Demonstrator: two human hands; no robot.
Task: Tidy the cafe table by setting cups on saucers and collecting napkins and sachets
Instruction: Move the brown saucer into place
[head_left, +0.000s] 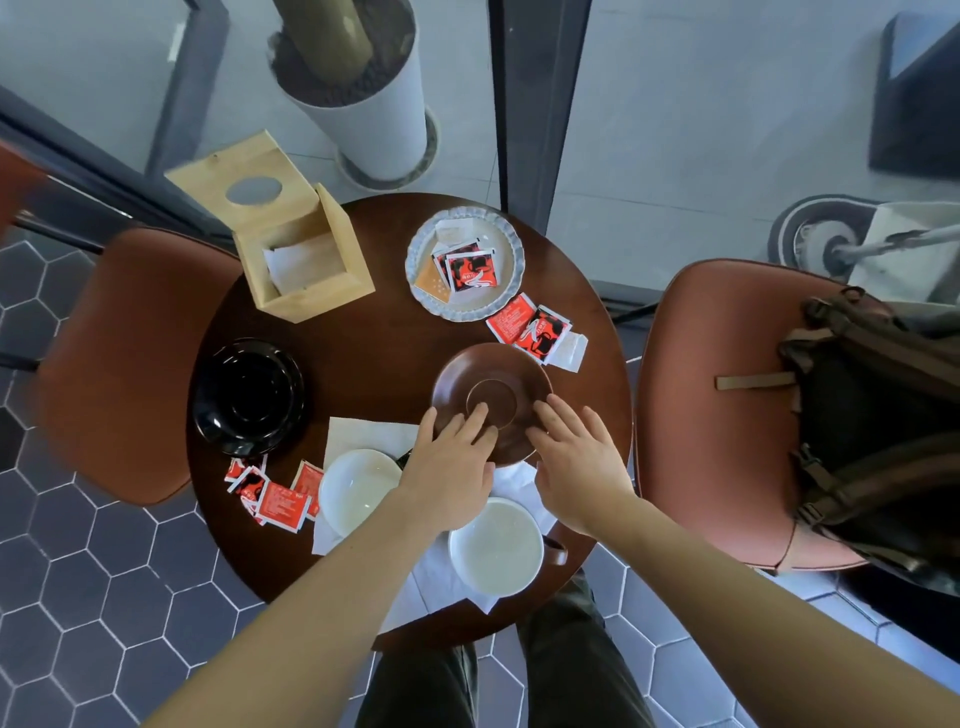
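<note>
A brown saucer (493, 384) lies on the round wooden table (374, 353). My left hand (452, 457) rests flat on its near rim, fingers spread. My right hand (576, 462) touches its right near edge, fingers apart. Two white cups (356, 488) (496, 545) stand on white napkins (363, 434) below my hands. A black saucer (249, 397) sits at the left. Red sachets lie in a pile at the near left (275, 499), beside the brown saucer (535, 327), and on a grey dish (465, 262).
An open wooden napkin box (301, 260) holds napkins at the table's far left. Brown chairs stand left (124, 364) and right (717, 415); the right one carries a dark backpack (872, 415). A white planter (363, 104) stands beyond the table.
</note>
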